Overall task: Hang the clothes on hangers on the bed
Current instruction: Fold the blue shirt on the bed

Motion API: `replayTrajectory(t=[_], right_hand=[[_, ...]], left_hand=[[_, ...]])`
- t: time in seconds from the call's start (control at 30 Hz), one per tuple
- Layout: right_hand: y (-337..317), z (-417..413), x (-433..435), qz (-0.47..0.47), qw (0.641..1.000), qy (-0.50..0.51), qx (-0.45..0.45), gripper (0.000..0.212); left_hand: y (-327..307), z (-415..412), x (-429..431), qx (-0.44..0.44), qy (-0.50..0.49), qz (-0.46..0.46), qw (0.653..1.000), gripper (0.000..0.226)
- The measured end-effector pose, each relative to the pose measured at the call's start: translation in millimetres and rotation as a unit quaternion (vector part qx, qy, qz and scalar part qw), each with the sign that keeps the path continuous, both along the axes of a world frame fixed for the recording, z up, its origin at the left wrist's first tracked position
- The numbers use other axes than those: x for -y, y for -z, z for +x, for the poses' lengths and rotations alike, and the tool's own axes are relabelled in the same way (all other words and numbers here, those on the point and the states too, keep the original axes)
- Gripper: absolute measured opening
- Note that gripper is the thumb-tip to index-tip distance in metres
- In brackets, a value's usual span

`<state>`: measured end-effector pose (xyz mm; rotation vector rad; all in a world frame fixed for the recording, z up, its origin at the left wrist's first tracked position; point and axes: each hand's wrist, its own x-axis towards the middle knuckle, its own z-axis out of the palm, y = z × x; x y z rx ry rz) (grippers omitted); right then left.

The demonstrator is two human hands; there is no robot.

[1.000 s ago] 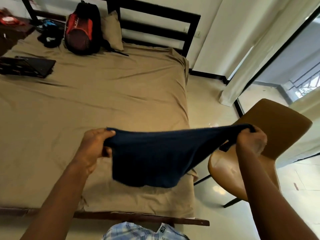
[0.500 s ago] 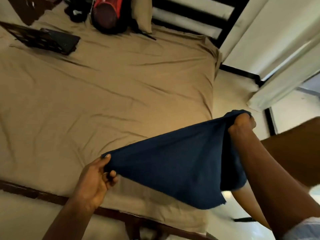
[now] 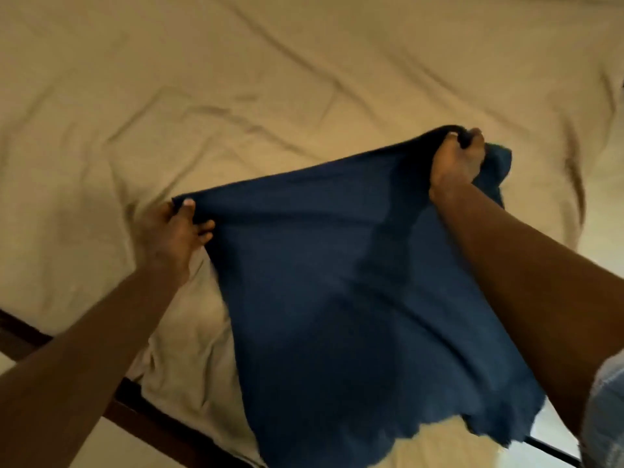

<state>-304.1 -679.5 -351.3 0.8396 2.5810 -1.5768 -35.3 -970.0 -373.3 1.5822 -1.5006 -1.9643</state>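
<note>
Navy garment [image 3: 354,298], previously held beside the bed, now held spread over the tan sheet [image 3: 236,79]; more fabric hangs down.

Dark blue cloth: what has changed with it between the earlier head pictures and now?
The dark blue cloth garment has moved left and forward, from the bed's corner to over the tan bedsheet, and more of it hangs unfolded. Unchanged: left hand and right hand each grip its top edge, stretching it between them.

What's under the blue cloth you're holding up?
The dark blue garment, gripped by the left hand and right hand, hangs over the tan bedsheet. Anything lying right beneath the fabric is hidden.
</note>
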Motion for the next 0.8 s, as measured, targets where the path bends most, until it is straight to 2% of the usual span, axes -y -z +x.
replayTrajectory(t=[0.13, 0.2, 0.27, 0.37, 0.5, 0.6, 0.7, 0.8], right_hand=[[79.6, 14.0, 19.6, 0.067, 0.982, -0.174, 0.006, 0.083], [108.7, 22.4, 26.1, 0.104, 0.961, -0.254, 0.025, 0.097], [132.3, 27.1, 33.5, 0.188, 0.936, -0.293, 0.055, 0.103], [145.4, 31.8, 42.2, 0.288, 0.904, -0.308, 0.065, 0.107], [146.4, 27.6, 40.4, 0.294, 0.893, -0.330, 0.084, 0.110], [131.5, 32.3, 34.6, 0.301, 0.878, -0.359, 0.097, 0.108], [106.9, 72.7, 32.2, 0.276, 0.900, -0.337, 0.029, 0.095], [79.4, 163.8, 27.5, 0.262, 0.937, -0.220, -0.067, 0.075]], left_hand=[[75.0, -1.2, 35.7, 0.050, 0.003, -0.094, 0.994, 0.016], [93.1, 0.1, 50.8, 0.072, 0.002, -0.097, 0.993, 0.016], [104.9, 1.2, 60.7, 0.083, -0.010, -0.076, 0.994, 0.017], [115.3, 3.6, 67.8, 0.084, -0.033, -0.063, 0.994, 0.025], [118.3, 3.0, 68.3, 0.093, -0.025, -0.082, 0.992, 0.035], [119.2, 1.3, 69.7, 0.096, -0.010, -0.070, 0.993, 0.034], [122.5, 2.4, 73.5, 0.094, -0.003, -0.055, 0.994, 0.033], [122.3, 0.6, 76.3, 0.094, 0.007, -0.031, 0.995, 0.028]])
